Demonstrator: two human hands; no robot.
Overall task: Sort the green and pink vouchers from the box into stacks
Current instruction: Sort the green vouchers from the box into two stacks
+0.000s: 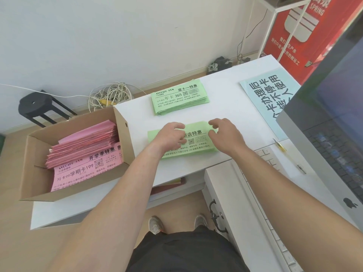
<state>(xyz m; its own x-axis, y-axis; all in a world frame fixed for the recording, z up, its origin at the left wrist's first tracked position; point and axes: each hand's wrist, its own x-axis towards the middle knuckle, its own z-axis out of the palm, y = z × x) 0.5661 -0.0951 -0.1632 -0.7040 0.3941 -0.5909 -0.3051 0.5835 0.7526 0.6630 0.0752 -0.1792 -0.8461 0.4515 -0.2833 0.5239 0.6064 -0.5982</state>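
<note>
A white table (137, 118) stands against a pale wall, with a black stool (37, 105) and a tangle of white cable (110, 95) on the wooden floor behind it. At the table's left edge sits an open cardboard box (123, 138) holding the pink vouchers (84, 146), a leaning pile with one lying flat in front. Near the far edge lies a green stack (178, 97), untouched and well apart from both hands. A second, nearer green stack (196, 142) lies close to the table's near edge, between the box and a white keyboard (275, 183).

Both hands are over this nearer stack. The left hand (172, 135) covers its left part, fingers (179, 126) curled down at the far long edge. The right hand (225, 134) covers its right end, fingers (215, 122) bent and slightly spread at the far right corner. Whether either hand pinches the paper or only rests on it cannot be told.

Towards the right edge lie a pale blue sign (263, 95) and a pen (280, 146), beside a large monitor (334, 114).
</note>
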